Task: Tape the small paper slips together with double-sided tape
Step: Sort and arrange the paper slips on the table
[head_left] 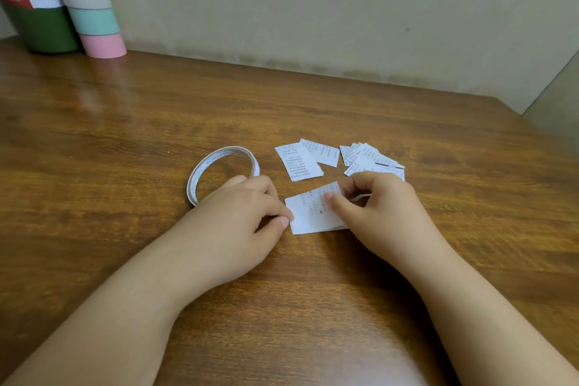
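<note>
A small printed paper slip [308,213] lies on the wooden table between my hands. My left hand [247,213] pinches its left edge with thumb and fingertips. My right hand [376,207] holds its right side, thumb pressed on top of the print. A thin white ring of double-sided tape [200,172] lies flat just behind my left hand, partly hidden by it. Two printed slips [299,163] lie overlapped behind the held one. A loose pile of several more slips [369,157] sits to their right, behind my right hand.
A dark green cylinder [40,19] with a red and white label stands at the far left corner. Beside it leans a stack of pastel rolls [91,6], purple, beige, mint and pink. A pale wall [313,9] runs along the table's back edge.
</note>
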Action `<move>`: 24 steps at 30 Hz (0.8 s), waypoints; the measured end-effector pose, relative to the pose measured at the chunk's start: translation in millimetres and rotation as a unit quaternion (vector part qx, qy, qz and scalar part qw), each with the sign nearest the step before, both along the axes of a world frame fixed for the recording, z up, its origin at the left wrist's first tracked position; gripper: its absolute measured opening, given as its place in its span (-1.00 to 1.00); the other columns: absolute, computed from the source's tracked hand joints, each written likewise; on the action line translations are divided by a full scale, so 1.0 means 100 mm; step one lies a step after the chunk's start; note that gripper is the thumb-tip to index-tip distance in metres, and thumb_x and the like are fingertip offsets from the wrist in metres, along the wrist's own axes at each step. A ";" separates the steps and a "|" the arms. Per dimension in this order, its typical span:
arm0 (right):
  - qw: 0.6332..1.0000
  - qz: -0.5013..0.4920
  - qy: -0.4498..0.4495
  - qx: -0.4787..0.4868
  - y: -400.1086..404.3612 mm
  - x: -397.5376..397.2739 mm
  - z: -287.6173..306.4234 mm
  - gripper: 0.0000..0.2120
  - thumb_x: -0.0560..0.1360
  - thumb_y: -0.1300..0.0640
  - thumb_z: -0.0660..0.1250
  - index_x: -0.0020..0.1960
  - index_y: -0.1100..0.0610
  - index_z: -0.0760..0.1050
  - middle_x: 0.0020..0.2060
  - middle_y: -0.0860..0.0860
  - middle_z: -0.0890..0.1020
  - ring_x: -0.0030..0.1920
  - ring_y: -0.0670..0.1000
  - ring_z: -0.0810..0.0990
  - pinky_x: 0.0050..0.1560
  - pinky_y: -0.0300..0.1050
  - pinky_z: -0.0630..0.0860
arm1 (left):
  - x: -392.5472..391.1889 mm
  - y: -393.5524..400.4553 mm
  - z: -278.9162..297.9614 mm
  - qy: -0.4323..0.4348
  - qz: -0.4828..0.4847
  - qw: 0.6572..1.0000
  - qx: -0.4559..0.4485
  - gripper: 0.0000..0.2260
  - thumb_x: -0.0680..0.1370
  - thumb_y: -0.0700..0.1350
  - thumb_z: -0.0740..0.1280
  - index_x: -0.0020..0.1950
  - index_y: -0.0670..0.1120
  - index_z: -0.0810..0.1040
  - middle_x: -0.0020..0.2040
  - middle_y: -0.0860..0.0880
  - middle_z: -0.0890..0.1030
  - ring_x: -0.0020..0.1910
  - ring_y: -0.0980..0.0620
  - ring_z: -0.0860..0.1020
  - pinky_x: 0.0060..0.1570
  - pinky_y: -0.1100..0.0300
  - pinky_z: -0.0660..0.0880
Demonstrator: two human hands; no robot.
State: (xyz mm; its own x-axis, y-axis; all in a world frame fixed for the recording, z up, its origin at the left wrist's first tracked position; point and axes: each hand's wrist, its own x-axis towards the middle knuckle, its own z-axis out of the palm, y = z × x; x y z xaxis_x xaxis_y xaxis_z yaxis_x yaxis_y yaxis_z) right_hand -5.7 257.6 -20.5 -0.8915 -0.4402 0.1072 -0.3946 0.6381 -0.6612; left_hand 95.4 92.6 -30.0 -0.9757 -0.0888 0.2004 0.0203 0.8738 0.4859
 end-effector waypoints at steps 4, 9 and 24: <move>1.000 0.002 -0.005 0.016 0.00 -0.01 0.01 -0.82 0.45 0.04 0.41 -0.23 0.14 0.56 -0.38 -0.02 0.61 -0.38 -0.21 0.48 -0.43 -0.39 0.35 | 0.01 -0.01 0.00 -0.002 -0.002 1.000 0.012 -0.80 0.57 0.02 0.21 0.09 0.16 0.61 -0.08 0.23 0.45 -0.06 0.40 0.29 -0.16 0.50 0.22; 1.000 0.002 -0.010 0.020 0.01 -0.02 0.01 -0.83 0.44 0.04 0.42 -0.22 0.13 0.57 -0.36 -0.04 0.62 -0.39 -0.18 0.50 -0.43 -0.39 0.36 | 0.00 0.00 0.00 -0.002 -0.001 1.000 0.013 -0.80 0.57 0.02 0.21 0.09 0.16 0.61 -0.07 0.23 0.45 -0.03 0.40 0.29 -0.13 0.52 0.23; 0.999 -0.003 -0.008 0.036 0.01 0.10 0.07 -0.86 0.47 0.00 0.36 -0.22 0.03 0.56 -0.18 -0.14 0.66 -0.22 -0.30 0.54 -0.37 -0.46 0.37 | 0.00 0.01 0.01 -0.006 0.006 1.000 0.003 -0.79 0.58 0.02 0.19 0.11 0.17 0.60 -0.05 0.22 0.44 -0.05 0.37 0.29 -0.14 0.50 0.22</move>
